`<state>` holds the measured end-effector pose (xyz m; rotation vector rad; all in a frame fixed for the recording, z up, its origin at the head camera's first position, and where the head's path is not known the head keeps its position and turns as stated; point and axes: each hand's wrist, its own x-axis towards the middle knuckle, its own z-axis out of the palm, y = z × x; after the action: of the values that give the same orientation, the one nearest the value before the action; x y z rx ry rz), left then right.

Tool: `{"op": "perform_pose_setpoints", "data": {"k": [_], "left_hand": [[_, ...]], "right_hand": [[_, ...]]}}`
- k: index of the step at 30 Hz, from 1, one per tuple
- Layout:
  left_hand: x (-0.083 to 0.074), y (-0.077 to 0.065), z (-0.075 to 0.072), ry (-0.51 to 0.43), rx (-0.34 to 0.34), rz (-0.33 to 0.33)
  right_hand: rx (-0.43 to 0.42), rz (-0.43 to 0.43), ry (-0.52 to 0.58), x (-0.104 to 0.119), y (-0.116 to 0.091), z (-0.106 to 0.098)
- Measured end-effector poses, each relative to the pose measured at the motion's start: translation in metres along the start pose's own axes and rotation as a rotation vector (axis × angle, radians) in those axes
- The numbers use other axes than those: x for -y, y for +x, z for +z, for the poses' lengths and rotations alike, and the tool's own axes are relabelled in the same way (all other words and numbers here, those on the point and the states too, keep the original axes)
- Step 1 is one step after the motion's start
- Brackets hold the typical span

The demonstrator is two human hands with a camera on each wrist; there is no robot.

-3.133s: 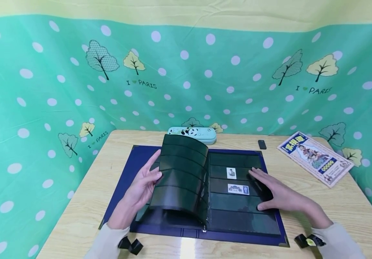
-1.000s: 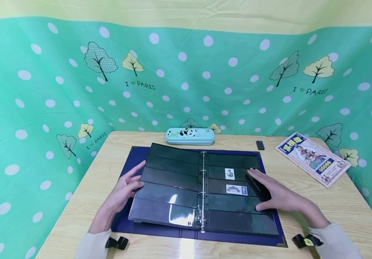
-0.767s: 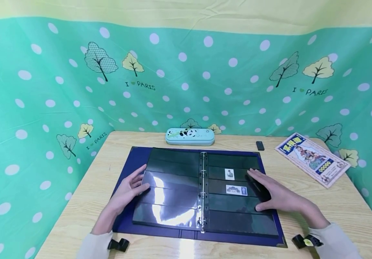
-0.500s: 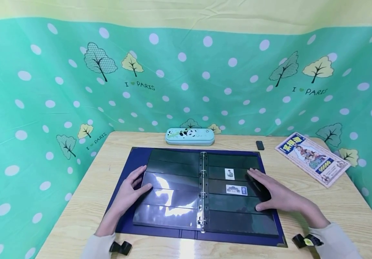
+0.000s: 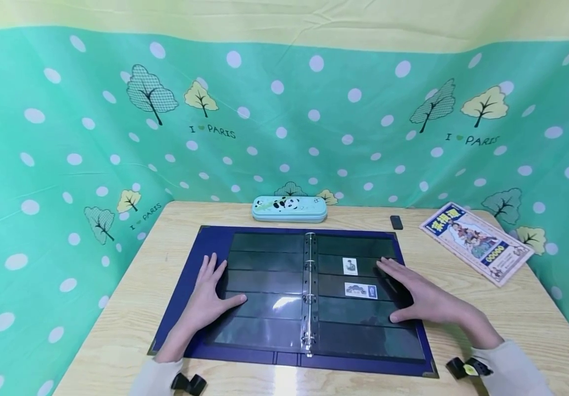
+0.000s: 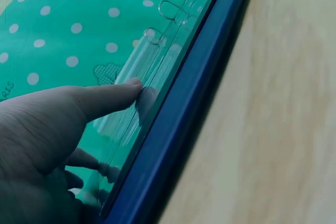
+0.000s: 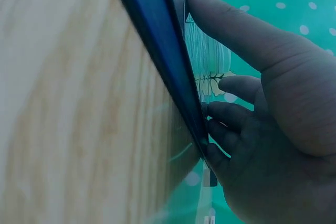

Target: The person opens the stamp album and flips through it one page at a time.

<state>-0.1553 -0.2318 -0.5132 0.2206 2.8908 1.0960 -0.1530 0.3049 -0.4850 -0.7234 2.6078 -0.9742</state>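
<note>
A blue ring-binder stamp album lies open on the wooden table, its black pocket pages flat on both sides of the metal rings. Two stamps sit in the right page: a small upright one and a wider one below it. My left hand rests on the outer edge of the left page, thumb and fingers spread. On the right page's outer edge rests my right hand, its fingers spread too. In the left wrist view the left thumb touches the glossy page surface.
Behind the album stands a light blue panda pencil case. A small dark object lies to its right. At the far right is a booklet with a colourful cover. A green dotted cloth hangs around the table.
The page my left hand was turning has come down flat on the left side. My left hand has released its edge and spread its fingers. The right hand has stayed in place.
</note>
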Motion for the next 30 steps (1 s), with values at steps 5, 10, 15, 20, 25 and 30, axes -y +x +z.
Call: {"op": "perform_pose_setpoints", "data": {"k": [5, 10, 15, 20, 25, 30], "left_hand": [[-0.001, -0.001, 0.004, 0.01, -0.002, 0.046], [-0.001, 0.0, 0.004, 0.018, 0.02, 0.046], [0.0, -0.001, 0.003, 0.05, 0.04, 0.043], [-0.001, -0.001, 0.003, 0.051, 0.031, 0.067], [0.0, 0.0, 0.004, 0.054, 0.03, 0.077], [0.002, 0.001, 0.004, 0.064, 0.028, 0.069]], "right_hand": [[-0.041, 0.047, -0.034, 0.003, 0.002, -0.005], [-0.189, 0.072, -0.113, -0.002, 0.011, -0.014], [-0.25, 0.117, -0.103, -0.015, 0.026, -0.024], [-0.224, 0.161, -0.106, -0.03, 0.037, -0.031], [-0.176, 0.179, -0.133, -0.039, 0.044, -0.032], [-0.14, 0.191, -0.221, -0.039, 0.049, -0.03]]}}
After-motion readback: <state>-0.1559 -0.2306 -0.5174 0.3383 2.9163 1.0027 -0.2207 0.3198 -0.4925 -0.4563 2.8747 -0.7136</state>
